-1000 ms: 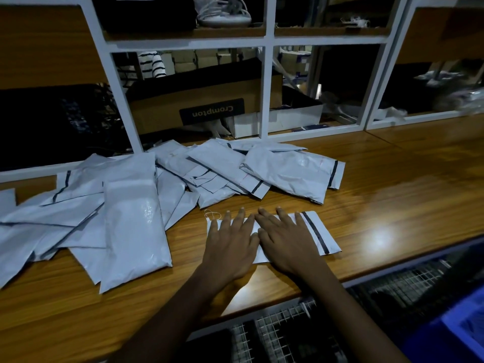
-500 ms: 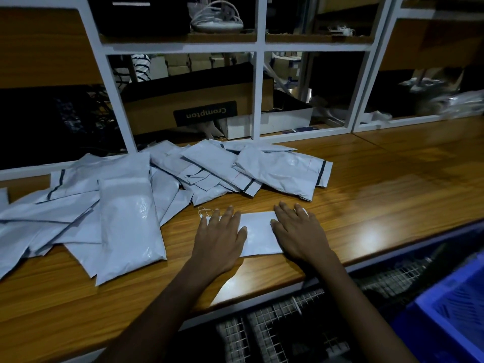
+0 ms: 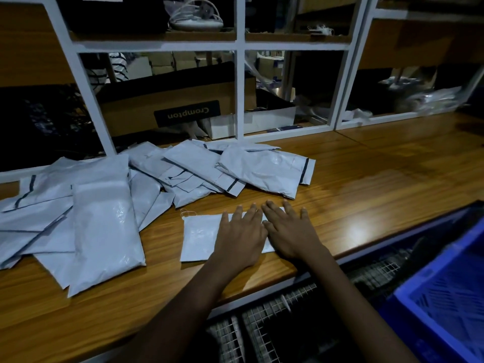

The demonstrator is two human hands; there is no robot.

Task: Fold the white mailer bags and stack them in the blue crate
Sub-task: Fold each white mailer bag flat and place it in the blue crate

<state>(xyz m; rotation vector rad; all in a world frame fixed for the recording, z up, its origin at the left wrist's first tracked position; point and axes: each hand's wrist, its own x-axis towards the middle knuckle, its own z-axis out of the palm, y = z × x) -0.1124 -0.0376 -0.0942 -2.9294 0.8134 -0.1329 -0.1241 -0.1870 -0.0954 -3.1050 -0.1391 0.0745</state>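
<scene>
A folded white mailer bag lies flat near the front edge of the wooden counter. My left hand and my right hand press on its right part side by side, fingers straight and spread. Only the bag's left half shows; the hands cover the remainder. Several unfolded white mailer bags lie in a loose pile to the left and behind, some with a dark strip at one end. The blue crate sits below the counter at the lower right, partly cut off by the frame.
A white-framed shelf unit rises behind the counter, holding a cardboard box and other items. A small rubber band lies by the folded bag's top left corner. Wire mesh racks sit under the counter's front edge.
The bag's striped right end was folded over, making it shorter. My hands then slid apart and have come back together on the right part of the folded bag.
</scene>
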